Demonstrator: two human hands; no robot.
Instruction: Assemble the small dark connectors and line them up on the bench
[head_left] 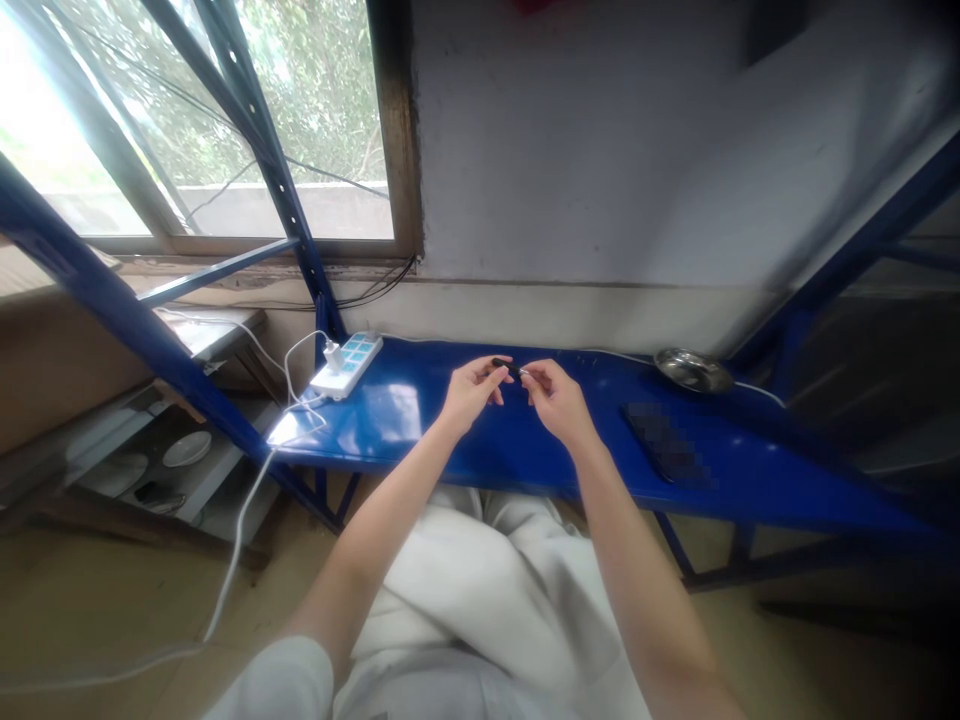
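My left hand (471, 390) is closed, pinching a small slim black object (506, 367) between thumb and fingers. At the other end of it, my right hand (553, 392) is closed too, its thumb and forefinger at what looks like a light, shiny tip. The object is too small to tell its kind. Both hands are held just above the blue shelf surface (517, 440), near its middle, and are close together without visibly touching.
A white power strip (346, 366) with a plugged-in charger and white cable is on the left. To the right are a dark, phone-like slab (664, 440), partly blurred out, and a shiny metal bowl (691, 369). Blue posts (262, 140) rise at the sides.
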